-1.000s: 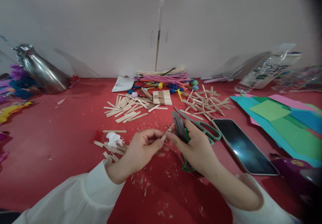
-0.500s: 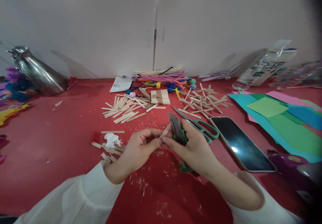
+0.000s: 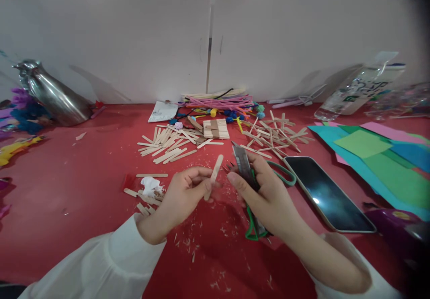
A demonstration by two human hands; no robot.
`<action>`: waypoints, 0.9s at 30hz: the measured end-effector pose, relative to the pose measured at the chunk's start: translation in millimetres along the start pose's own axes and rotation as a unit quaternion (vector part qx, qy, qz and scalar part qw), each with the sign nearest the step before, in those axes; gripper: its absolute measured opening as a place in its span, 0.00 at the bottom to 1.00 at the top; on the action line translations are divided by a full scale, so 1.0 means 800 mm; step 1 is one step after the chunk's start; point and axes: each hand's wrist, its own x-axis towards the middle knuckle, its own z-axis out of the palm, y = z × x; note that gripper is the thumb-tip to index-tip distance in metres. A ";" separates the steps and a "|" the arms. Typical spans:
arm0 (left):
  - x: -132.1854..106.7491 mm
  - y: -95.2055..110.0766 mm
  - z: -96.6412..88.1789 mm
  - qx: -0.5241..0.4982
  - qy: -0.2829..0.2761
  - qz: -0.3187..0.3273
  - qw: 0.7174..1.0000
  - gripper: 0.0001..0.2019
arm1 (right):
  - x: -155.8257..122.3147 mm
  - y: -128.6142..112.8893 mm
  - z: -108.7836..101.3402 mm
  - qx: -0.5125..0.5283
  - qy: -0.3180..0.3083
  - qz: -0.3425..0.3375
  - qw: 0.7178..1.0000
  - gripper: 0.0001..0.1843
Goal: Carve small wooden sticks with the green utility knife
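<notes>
My left hand (image 3: pixel 188 188) pinches a wooden craft stick (image 3: pixel 217 168) between thumb and fingers, its upper end pointing up and away. My right hand (image 3: pixel 260 183) is closed round a utility knife (image 3: pixel 242 161) with a green and dark body; its blade end points up and slightly left. A gap separates the knife from the stick. Behind my right hand lie scissors with green handles (image 3: pixel 285 173), partly covered. Wood shavings (image 3: pixel 191 240) are scattered on the red table (image 3: pixel 101 218) under both hands.
Loose craft sticks (image 3: pixel 164 144) lie ahead, with another pile (image 3: pixel 275 133) to the right and a bundled stack (image 3: pixel 216 129) between. A phone (image 3: pixel 331 193) and coloured paper (image 3: pixel 379 164) are on the right. A metal jug (image 3: pixel 60 95) stands back left, a water bottle (image 3: pixel 352 88) back right.
My hands have moved apart. The craft stick now stands more upright in my left hand alone, and my right hand has shifted right and slightly down with the knife.
</notes>
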 end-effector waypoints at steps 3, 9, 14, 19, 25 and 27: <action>0.003 0.003 -0.005 0.056 0.050 0.044 0.996 0.07 | -0.005 -0.003 0.000 -0.038 -0.049 -0.039 0.997 0.09; 0.002 0.006 -0.005 0.092 0.087 0.073 0.989 0.05 | -0.014 -0.002 0.008 -0.149 -0.150 -0.023 0.977 0.12; 0.000 0.006 -0.004 0.091 0.097 0.061 0.989 0.06 | -0.015 0.000 0.008 -0.168 -0.145 -0.027 0.975 0.13; -0.001 0.007 -0.003 0.087 0.094 0.054 0.990 0.05 | -0.015 0.000 0.007 -0.169 -0.137 -0.043 0.975 0.13; -0.001 0.009 -0.001 0.109 0.098 0.065 0.987 0.06 | -0.015 -0.001 0.008 -0.179 -0.136 -0.053 0.973 0.13; -0.003 0.010 -0.002 0.123 0.091 0.070 0.986 0.05 | -0.015 -0.002 0.007 -0.183 -0.137 -0.059 0.972 0.13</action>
